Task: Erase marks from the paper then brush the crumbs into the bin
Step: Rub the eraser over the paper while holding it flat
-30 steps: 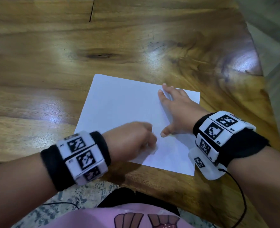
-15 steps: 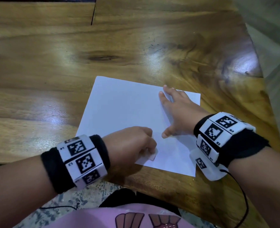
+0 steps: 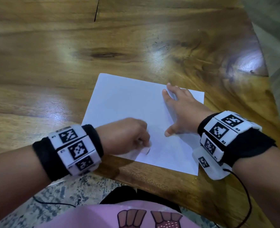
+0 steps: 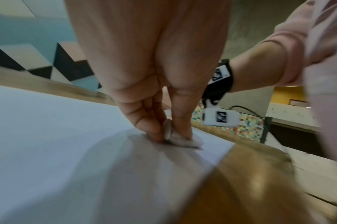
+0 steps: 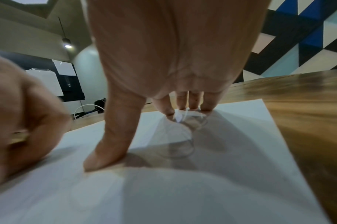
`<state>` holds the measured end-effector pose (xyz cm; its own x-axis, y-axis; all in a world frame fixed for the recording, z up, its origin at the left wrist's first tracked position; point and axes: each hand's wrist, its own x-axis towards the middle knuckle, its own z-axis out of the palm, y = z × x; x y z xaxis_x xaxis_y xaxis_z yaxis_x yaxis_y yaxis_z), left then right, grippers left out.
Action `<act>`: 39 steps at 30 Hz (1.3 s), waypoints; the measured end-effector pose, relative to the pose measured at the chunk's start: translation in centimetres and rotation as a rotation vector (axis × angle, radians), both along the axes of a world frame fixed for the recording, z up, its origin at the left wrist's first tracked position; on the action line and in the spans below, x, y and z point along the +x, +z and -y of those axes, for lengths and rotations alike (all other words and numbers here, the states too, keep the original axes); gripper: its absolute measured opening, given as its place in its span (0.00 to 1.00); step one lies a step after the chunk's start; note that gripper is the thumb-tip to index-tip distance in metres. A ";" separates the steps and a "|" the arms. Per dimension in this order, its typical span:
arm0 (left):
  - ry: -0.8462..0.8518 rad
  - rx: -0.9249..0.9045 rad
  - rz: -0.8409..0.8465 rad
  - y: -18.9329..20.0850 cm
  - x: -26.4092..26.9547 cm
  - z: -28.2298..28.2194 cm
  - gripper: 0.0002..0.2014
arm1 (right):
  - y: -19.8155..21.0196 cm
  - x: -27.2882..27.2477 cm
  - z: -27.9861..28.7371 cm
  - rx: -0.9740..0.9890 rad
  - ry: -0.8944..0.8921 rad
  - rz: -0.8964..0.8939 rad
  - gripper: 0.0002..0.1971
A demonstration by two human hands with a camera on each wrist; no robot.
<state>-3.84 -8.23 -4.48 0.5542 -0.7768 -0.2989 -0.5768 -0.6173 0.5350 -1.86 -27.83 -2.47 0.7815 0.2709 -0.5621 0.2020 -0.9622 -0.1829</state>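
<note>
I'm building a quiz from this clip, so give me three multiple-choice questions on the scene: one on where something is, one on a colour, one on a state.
1. Where does the eraser touch the paper?
A. near its near edge
B. at its far left corner
C. off the paper, on the table

2. What colour is the paper?
A. yellow
B. white
C. pink

3. What is the right hand doing?
A. gripping a pencil
B. hovering above the table
C. pressing flat on the paper

Answers: 1 A, the left hand pinches the eraser just inside the near edge. 2 B, the sheet is plain white on the wooden table. 3 C, its fingers are spread and lie on the sheet.
</note>
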 end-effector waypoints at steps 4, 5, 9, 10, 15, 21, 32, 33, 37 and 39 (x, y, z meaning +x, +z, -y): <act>0.173 -0.049 0.012 1.5 2.9 1.4 0.06 | -0.1 0.1 0.0 -0.005 -0.011 -0.009 0.63; 0.175 -0.050 0.004 1.6 2.7 1.3 0.05 | 0.0 0.1 0.0 -0.005 -0.011 -0.012 0.63; 0.087 -0.047 -0.093 1.5 -0.1 -1.2 0.03 | 0.1 0.0 0.1 0.000 -0.013 -0.009 0.63; 0.081 -0.014 -0.126 1.5 -0.7 -1.8 0.03 | 0.1 0.0 0.1 -0.001 -0.013 -0.010 0.62; 0.125 -0.042 -0.039 1.1 1.1 -1.4 0.04 | 0.0 0.0 0.0 -0.007 -0.003 -0.005 0.63; 0.106 -0.057 -0.057 0.9 0.0 -2.0 0.03 | 0.0 0.0 0.1 -0.005 -0.007 -0.008 0.62; 0.089 -0.065 -0.015 1.1 1.8 3.7 0.06 | 0.0 0.0 0.1 0.003 0.002 0.000 0.63; 0.076 -0.069 -0.015 0.9 1.5 3.5 0.04 | -0.1 0.1 0.1 0.005 0.003 -0.001 0.63; 0.005 -0.037 -0.105 0.7 -0.9 1.7 0.05 | -0.1 0.1 0.2 0.013 0.004 0.005 0.63; 0.000 -0.015 -0.129 0.8 -0.8 1.8 0.07 | 0.0 0.0 0.2 0.018 0.008 0.003 0.62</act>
<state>-4.62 -9.99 -3.66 0.5120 -0.7816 -0.3563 -0.5026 -0.6089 0.6137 -1.82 -28.02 -2.49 0.7813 0.2868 -0.5544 0.2100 -0.9572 -0.1992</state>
